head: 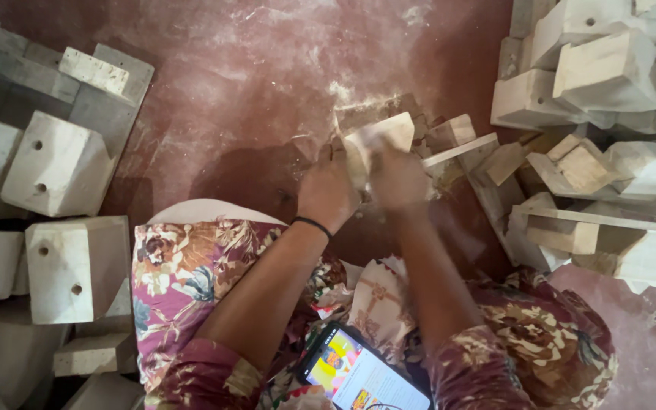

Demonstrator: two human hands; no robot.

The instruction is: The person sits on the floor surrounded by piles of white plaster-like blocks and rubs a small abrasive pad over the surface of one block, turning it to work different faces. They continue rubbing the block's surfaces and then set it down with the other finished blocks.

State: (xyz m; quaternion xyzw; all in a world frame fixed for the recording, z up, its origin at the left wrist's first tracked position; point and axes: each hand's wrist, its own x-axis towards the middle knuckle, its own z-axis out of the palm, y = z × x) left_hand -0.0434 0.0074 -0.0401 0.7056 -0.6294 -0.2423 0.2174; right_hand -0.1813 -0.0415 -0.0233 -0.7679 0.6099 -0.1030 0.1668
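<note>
Wood block blurred, half hidden by 2 hands.

Soft, even light fell from above, brightest on the pale blocks. The hands smeared with motion blur. A dull shadow pooled on the red floor; left edges stretched.

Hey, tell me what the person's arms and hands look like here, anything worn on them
Both forearms are bare. The left hand has a thin black band around its wrist. The right hand is motion-blurred; no ring, watch or glove is visible on it. Short sleeves of a maroon, floral-patterned garment cover the upper arms.
</note>
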